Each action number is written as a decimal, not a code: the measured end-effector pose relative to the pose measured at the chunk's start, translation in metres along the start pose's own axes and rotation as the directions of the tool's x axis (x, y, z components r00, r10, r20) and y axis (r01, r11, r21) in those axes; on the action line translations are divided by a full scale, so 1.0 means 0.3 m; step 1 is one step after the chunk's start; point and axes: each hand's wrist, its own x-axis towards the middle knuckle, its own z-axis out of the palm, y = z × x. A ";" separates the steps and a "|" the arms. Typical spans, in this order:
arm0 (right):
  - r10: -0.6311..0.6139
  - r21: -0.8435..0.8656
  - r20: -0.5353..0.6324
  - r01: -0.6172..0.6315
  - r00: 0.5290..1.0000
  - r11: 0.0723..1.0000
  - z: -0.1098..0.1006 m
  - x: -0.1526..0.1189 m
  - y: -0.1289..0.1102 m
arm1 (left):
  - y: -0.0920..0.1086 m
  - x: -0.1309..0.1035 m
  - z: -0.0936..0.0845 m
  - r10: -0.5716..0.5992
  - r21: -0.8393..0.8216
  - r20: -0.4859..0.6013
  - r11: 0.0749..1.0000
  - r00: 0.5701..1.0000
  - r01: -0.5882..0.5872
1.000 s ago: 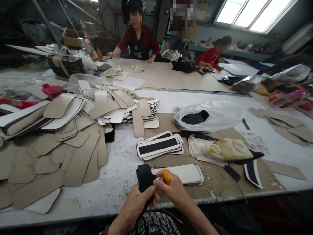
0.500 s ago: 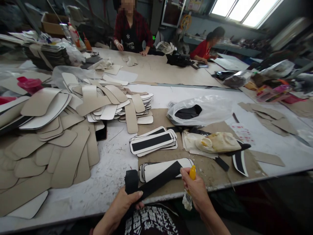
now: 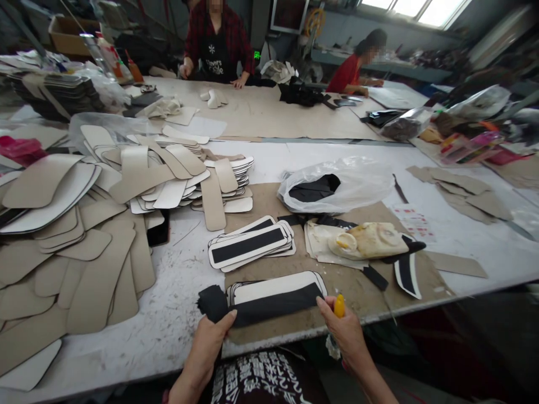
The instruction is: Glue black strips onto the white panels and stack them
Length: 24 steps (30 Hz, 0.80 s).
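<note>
A black strip (image 3: 273, 304) is stretched between my hands at the table's front edge, over the lower part of a stack of white rounded pieces (image 3: 269, 287). My left hand (image 3: 213, 339) pinches its left end, where more black material bunches up. My right hand (image 3: 343, 331) grips the right end and also holds a yellow-tipped tool (image 3: 339, 306), whose lower part is mostly hidden by the fingers. Just behind lies a second stack of white pieces (image 3: 248, 246) with a black strip on the top one.
Piles of beige pieces (image 3: 101, 275) cover the left side. A plastic bag (image 3: 353, 182) with black material and a stained whitish container (image 3: 370, 241) lie behind my right hand. Two people (image 3: 217, 45) are across the table.
The black strip has swung from a steep slant to nearly level, lower over the white stack. My right hand has moved slightly right and down, my left hand slightly left. The view has shifted.
</note>
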 end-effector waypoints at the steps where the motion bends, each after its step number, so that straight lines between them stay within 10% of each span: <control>1: -0.047 -0.067 0.014 0.048 0.999 0.997 -0.005 0.011 0.008 | 0.010 -0.001 0.009 0.014 -0.001 0.005 1.000 1.000 -0.014; 10: -0.587 -0.455 0.070 0.550 0.807 0.701 0.001 0.083 0.110 | -0.002 0.074 0.076 0.082 0.093 -0.134 0.993 0.988 -0.069; 24: -0.643 -0.638 0.168 0.580 0.747 0.507 0.045 0.101 0.155 | -0.031 0.095 0.112 0.039 0.247 -0.287 0.968 0.957 0.034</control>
